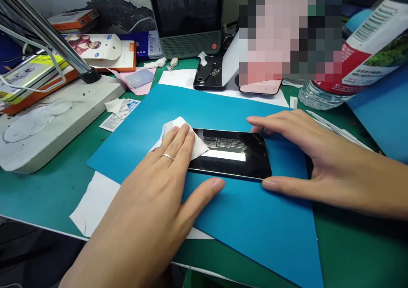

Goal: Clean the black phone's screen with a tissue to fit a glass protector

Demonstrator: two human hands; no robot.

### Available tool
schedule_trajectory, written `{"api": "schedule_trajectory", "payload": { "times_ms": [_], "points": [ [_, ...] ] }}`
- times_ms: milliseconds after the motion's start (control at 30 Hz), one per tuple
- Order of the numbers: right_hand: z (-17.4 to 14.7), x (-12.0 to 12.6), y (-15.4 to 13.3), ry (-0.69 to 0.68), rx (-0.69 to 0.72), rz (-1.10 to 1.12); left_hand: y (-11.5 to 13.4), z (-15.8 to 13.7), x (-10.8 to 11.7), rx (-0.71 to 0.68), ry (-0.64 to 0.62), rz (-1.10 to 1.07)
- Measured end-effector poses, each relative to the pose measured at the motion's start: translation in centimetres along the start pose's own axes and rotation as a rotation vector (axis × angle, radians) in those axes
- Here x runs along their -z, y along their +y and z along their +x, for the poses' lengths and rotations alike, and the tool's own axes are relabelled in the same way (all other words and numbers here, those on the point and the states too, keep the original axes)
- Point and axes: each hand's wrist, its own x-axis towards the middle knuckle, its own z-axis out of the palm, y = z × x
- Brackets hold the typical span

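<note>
A black smartphone (232,162) lies screen up on a blue mat (255,220), light reflecting off its glass. My left hand (159,181), with a ring on one finger, rests flat over the phone's left end. Under its fingertips is a white wipe (199,145), pressed on the glass and partly hidden; the thumb stretches apart, over the mat. At the phone's right end is my right hand (296,152), its thumb against the near corner and its fingers by the far edge, bracing the phone between them.
Behind the mat are another phone (263,87), a dark tool (208,69) and a tablet-like screen (188,11). A water bottle (353,62) leans at right. A lamp base (57,122), boxes (98,47) and crumpled tissue (117,107) lie left. White paper (95,205) sticks out under the mat.
</note>
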Motion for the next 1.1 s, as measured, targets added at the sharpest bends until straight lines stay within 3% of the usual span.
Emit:
{"api": "schedule_trajectory", "payload": {
  "times_ms": [333,467,600,833,933,1100],
  "points": [
    [-0.1,1.1,0.9,-0.052,-0.084,-0.058,-3.7,-0.7,1.9,0.125,-0.069,-0.149],
    [0.9,2.0,0.7,-0.071,-0.094,-0.075,-5.2,-0.2,2.8,0.015,-0.062,-0.264],
    [3.1,2.4,-2.0,-0.079,-0.059,-0.186,-6.1,0.0,2.8,-0.012,-0.004,-0.36],
    [10.0,0.0,-7.4,-0.129,0.05,-0.159,-6.4,-0.4,2.8,-0.021,0.01,-0.419],
    [11.9,-1.3,-7.6,-0.137,0.097,-0.148,-6.4,-0.2,3.0,-0.028,0.008,-0.439],
    [12.2,-2.9,-6.9,-0.067,0.074,-0.087,-6.2,-0.1,2.4,-0.02,0.018,-0.436]
  ]
}}
